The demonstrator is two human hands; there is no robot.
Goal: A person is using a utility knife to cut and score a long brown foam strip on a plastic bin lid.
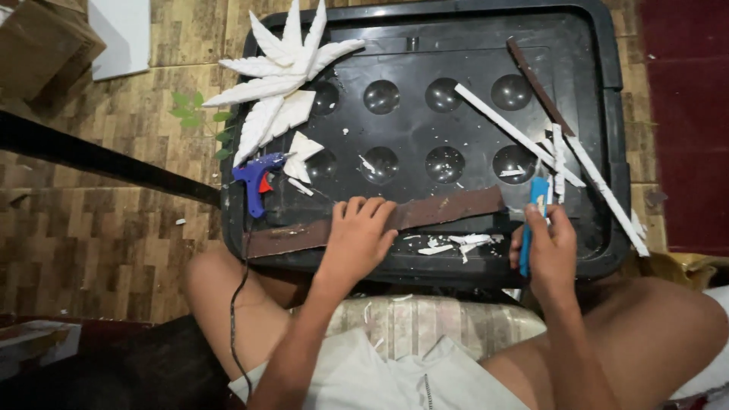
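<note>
Head view: left hand (357, 231) presses flat, fingers spread, on a long brown foam strip (448, 207) at six o'clock on the black plastic lid (425, 152); right hand (548, 250) grips a blue utility knife (531, 220) at four o'clock.

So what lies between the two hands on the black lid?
Head view: the brown strip under the left hand runs toward the right hand, with white scraps below it.

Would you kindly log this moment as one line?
left hand: pressing brown strip | right hand: gripping blue cutter | surface: black tray

The left hand (357, 231) hides the brown strip's (448, 206) middle.
</note>
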